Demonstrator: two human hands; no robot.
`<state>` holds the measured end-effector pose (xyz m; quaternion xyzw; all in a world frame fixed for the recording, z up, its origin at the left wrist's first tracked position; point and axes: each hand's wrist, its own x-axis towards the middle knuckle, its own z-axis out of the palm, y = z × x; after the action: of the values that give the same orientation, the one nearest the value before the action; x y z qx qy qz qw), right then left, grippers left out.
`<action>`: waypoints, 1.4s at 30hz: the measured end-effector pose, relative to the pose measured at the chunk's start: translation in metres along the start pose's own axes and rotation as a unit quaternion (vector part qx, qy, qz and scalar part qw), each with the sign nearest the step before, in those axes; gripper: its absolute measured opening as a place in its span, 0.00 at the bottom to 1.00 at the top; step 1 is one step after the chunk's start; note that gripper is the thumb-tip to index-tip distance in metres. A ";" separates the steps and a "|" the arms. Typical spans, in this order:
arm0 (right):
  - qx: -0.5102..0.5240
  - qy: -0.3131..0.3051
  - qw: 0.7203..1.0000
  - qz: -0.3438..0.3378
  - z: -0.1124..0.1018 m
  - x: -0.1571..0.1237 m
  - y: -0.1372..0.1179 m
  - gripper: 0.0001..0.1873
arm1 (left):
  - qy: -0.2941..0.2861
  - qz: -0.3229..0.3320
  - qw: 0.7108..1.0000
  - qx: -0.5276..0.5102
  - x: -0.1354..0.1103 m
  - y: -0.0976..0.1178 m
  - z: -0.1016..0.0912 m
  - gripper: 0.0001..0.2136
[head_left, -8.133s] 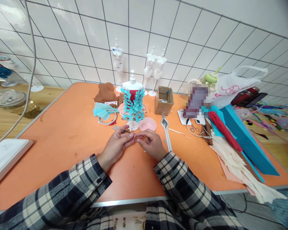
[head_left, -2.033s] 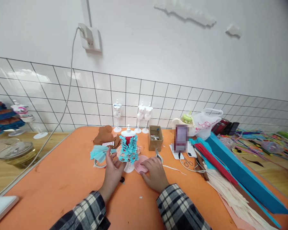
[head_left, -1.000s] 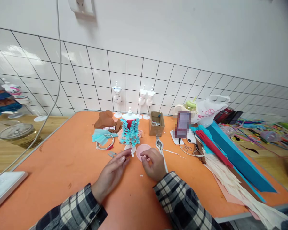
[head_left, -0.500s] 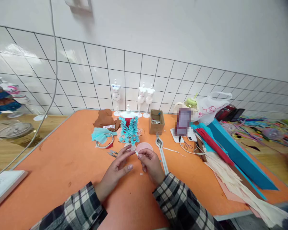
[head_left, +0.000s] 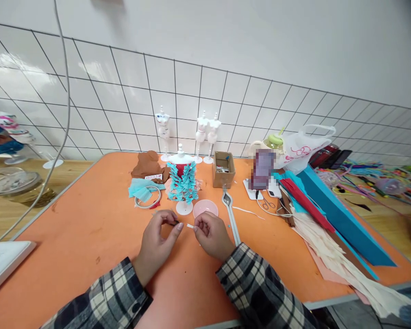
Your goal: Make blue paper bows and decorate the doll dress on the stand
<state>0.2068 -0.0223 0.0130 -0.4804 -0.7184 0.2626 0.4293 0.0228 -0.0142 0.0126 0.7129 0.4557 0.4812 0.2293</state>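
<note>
On the orange tabletop, my left hand (head_left: pixel 159 242) is curled around the small thread snips (head_left: pixel 174 223); only a dark bit of them shows between its fingers. My right hand (head_left: pixel 210 235) pinches a short white strip (head_left: pixel 190 225), whose end points left towards my left thumb. Just beyond both hands, a pink dish (head_left: pixel 205 208) rests beside a small dress form (head_left: pixel 180 159). That form wears a red bodice (head_left: pixel 181 170) covered with turquoise ruffled pieces (head_left: pixel 185 189).
A cardboard box (head_left: pixel 223 177), a grey zipper (head_left: pixel 230 210), scissors (head_left: pixel 268 204) and a phone (head_left: pixel 263 169) lie to the right. Fabric strips (head_left: pixel 325 246) cover the right side. White mannequins (head_left: pixel 163 132) stand behind. Brown fabric (head_left: pixel 146 164) and a ring (head_left: pixel 148 197) are left.
My left hand has gone from spread fingers to a closed grip, and the snips are gone from the tabletop. My right hand keeps its pinch on the strip, moved slightly away from the dress form.
</note>
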 end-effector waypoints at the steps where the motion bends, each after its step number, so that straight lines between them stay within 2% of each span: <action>1: -0.021 -0.006 1.000 -0.016 -0.001 -0.001 0.000 0.03 | -0.008 0.008 1.000 0.014 0.002 0.000 -0.002 0.07; 4: -0.083 -0.030 0.995 -0.053 -0.003 -0.003 -0.001 0.03 | -0.111 0.086 0.985 0.099 0.006 0.002 -0.007 0.06; 6: -0.115 -0.037 0.991 -0.062 -0.004 -0.004 -0.003 0.02 | -0.158 0.132 0.967 0.149 0.008 0.005 -0.011 0.06; 10: -0.153 -0.049 0.985 -0.070 -0.004 -0.005 -0.005 0.03 | -0.173 0.168 0.950 0.200 0.008 0.011 -0.012 0.07; 15: -0.192 -0.049 0.976 -0.090 0.002 -0.006 0.000 0.02 | -0.182 0.152 0.956 0.170 0.007 0.011 -0.009 0.08; 20: -0.245 0.005 0.957 -0.158 0.010 -0.007 0.004 0.01 | -0.155 0.055 0.986 0.039 0.002 0.009 0.001 0.09; 22: -0.253 0.017 0.949 -0.186 0.011 -0.007 0.004 0.02 | -0.148 0.003 0.989 -0.007 0.001 0.008 0.005 0.09; 24: -0.238 0.021 0.953 -0.186 0.010 -0.007 0.004 0.03 | -0.148 -0.050 0.986 -0.056 0.000 0.006 0.008 0.09; 28: -0.104 0.020 0.987 -0.120 0.009 -0.006 0.002 0.02 | -0.149 -0.158 0.963 -0.161 -0.002 0.004 0.011 0.11; 30: -0.014 0.020 0.997 -0.077 0.009 -0.005 0.001 0.01 | -0.126 -0.206 0.950 -0.200 -0.002 0.004 0.011 0.11; 35: 0.132 0.045 0.990 0.021 0.010 -0.003 0.007 0.04 | -0.053 -0.283 0.920 -0.266 0.002 0.006 0.006 0.11; 38: 0.140 0.058 0.988 0.031 0.009 -0.001 0.015 0.11 | -0.047 -0.296 0.909 -0.292 0.003 0.010 0.005 0.15; 42: 0.016 0.055 0.997 -0.052 0.004 -0.002 0.017 0.13 | -0.045 -0.335 0.869 -0.362 0.000 0.016 0.010 0.28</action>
<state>0.2118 -0.0168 -0.0029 -0.4488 -0.7133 0.2245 0.4893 0.0383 -0.0211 0.0202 0.4056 0.4500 0.4743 0.6387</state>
